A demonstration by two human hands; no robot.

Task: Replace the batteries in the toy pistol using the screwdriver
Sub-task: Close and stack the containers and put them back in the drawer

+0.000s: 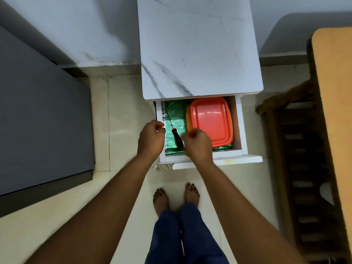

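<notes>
- the drawer (pixel 239 130) of a white marble-patterned cabinet (pixel 198 44) stood pulled open at the centre of the frame.
- the screwdriver (pixel 176 135) lay in the left part of the drawer on a green plastic sheet (pixel 176 113), dark handle toward the bottom of the frame, thin shaft pointing to the upper left.
- an orange-red lidded container (pixel 211 119) filled the right part of the drawer, just beside the screwdriver.
- the left hand (pixel 151 138) was at the drawer's left wall, fingers curled; whether it gripped the wall could not be told.
- the right hand (pixel 198 144) hovered over the drawer front just right of the screwdriver handle, fingers curled inward; contact with the handle could not be told.
- the toy pistol did not appear in the frame.
- bare feet (pixel 176 197) stood on the pale tile floor (pixel 123 130) below the drawer.
- a grey panel (pixel 42 121) filled the left of the frame; a wooden chair (pixel 304 149) stood at the right.
</notes>
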